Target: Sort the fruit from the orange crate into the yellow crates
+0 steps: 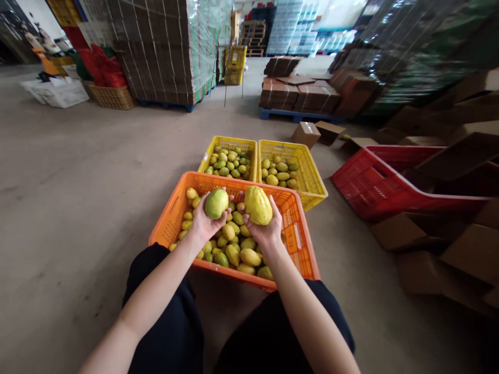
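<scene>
Legs and forearms: your dark-clothed legs and bare forearms are nearest the camera, across the bottom of the frame.
Green fruit: it could roll off if your left hand tips, since it sits in curled fingers and palm with its top bare.
Yellow fruit: bigger and ridged, it may slip past the fingertips of your right hand if that wrist turns.
Heap: a fruit dropped here would probably bruise itself and those below, as the pile is close-packed.
Orange crate: its raised rim could knock a fruit if you carry it out too low.
Your grasp: each hand cradles one fruit from beneath; neither is bare.
Held pair: the green fruit lies in your left hand, left of centre; the yellow one in your right, just right of it, apart from each other.
Loose fruit: the heap lies below and around both hands, mid-frame.
Yellow crates: these two, part-filled with similar fruit, stand beyond your hands, above the orange crate in the frame.
</scene>
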Demonstrator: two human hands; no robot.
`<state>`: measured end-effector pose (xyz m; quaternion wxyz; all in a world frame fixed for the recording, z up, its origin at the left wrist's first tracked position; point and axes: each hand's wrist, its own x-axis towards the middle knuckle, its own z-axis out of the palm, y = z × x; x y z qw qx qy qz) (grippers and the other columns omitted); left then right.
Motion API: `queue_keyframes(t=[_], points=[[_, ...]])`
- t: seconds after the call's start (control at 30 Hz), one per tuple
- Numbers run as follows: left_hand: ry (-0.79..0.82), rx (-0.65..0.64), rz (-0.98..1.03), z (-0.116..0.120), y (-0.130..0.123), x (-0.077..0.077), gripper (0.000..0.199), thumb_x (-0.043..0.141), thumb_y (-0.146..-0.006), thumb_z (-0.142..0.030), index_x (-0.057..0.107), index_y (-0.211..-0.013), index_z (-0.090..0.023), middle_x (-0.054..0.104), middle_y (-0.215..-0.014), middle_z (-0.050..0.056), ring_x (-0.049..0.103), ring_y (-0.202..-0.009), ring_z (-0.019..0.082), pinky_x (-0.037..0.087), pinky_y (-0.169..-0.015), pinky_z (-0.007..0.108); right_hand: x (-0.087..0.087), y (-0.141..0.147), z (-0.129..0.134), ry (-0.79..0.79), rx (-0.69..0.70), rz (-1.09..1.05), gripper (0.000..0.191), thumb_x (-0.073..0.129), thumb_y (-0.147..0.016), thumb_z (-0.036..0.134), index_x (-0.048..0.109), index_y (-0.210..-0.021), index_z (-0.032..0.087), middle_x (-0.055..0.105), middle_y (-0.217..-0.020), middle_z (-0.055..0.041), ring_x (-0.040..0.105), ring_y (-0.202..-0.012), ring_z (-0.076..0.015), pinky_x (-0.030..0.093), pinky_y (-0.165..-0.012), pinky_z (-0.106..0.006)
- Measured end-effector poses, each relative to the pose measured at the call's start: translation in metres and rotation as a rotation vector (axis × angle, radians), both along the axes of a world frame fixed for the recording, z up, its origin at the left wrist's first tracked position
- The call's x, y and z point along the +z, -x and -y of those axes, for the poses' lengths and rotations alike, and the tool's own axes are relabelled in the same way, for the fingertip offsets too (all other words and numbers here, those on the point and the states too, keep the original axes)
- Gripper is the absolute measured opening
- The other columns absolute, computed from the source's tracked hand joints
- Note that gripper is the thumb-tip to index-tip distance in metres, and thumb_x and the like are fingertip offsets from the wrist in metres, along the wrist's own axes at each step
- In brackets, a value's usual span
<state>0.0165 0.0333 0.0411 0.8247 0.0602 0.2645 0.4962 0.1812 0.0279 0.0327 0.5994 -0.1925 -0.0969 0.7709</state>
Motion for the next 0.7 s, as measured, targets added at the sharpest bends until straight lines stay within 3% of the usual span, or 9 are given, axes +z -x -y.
queue_keyframes(t=[0.1, 0.2, 0.27, 0.4, 0.53, 0.7], points=[[-0.031, 0.024, 0.079, 0.003, -0.003, 0.000, 0.035, 0.047, -0.090, -0.037, 0.065, -0.115, -0.020, 0.072, -0.093, 0.007, 0.064, -0.060, 0.012, 0.054, -0.053, 0.021, -0.001, 0.002, 0.002, -0.035, -0.065, -0.034, 0.032, 0.052, -0.084, 0.043, 0.066, -0.106, 0.024, 0.075, -0.099, -0.0047, 0.065, -0.061, -0.0157, 0.052, -0.044, -0.025], [-0.014, 0.125, 0.153, 0.006, -0.010, 0.000, 0.032, 0.048, -0.088, -0.030, 0.066, -0.111, -0.017, 0.072, -0.096, 0.008, 0.070, -0.088, 0.020, 0.059, -0.075, 0.031, -0.003, 0.005, 0.004, 0.029, -0.107, -0.058, 0.033, 0.055, -0.082, 0.042, 0.066, -0.107, 0.024, 0.075, -0.096, -0.0052, 0.070, -0.074, -0.0205, 0.060, -0.063, -0.036], [0.005, 0.165, 0.174, 0.006, -0.013, 0.001, 0.029, 0.047, -0.089, -0.025, 0.066, -0.109, -0.016, 0.072, -0.102, 0.008, 0.068, -0.102, 0.022, 0.058, -0.085, 0.034, -0.005, 0.007, 0.004, 0.063, -0.102, -0.074, 0.035, 0.054, -0.082, 0.039, 0.065, -0.110, 0.022, 0.075, -0.096, -0.0075, 0.071, -0.088, -0.0249, 0.060, -0.078, -0.046], [0.037, 0.187, 0.170, 0.002, -0.016, -0.002, 0.029, 0.042, -0.094, -0.027, 0.065, -0.107, -0.015, 0.072, -0.104, 0.011, 0.067, -0.104, 0.022, 0.057, -0.086, 0.035, -0.008, 0.009, 0.003, 0.064, -0.080, -0.104, 0.034, 0.049, -0.087, 0.031, 0.062, -0.116, 0.019, 0.074, -0.100, -0.0107, 0.068, -0.102, -0.0270, 0.055, -0.089, -0.055], [0.092, 0.253, 0.106, -0.004, -0.018, -0.006, 0.030, 0.040, -0.095, -0.027, 0.063, -0.110, -0.015, 0.072, -0.095, 0.011, 0.069, -0.098, 0.023, 0.058, -0.084, 0.037, -0.013, 0.012, -0.001, 0.096, -0.085, -0.101, 0.032, 0.054, -0.090, 0.032, 0.061, -0.118, 0.018, 0.074, -0.098, -0.0107, 0.068, -0.104, -0.0269, 0.056, -0.089, -0.052], [0.110, 0.274, 0.072, -0.004, -0.022, -0.007, 0.032, 0.035, -0.098, -0.027, 0.063, -0.112, -0.018, 0.072, -0.096, 0.009, 0.069, -0.093, 0.022, 0.058, -0.082, 0.037, -0.016, 0.016, -0.005, 0.141, -0.089, -0.074, 0.037, 0.059, -0.090, 0.037, 0.058, -0.122, 0.018, 0.075, -0.089, -0.0085, 0.072, -0.093, -0.0257, 0.061, -0.081, -0.046]])
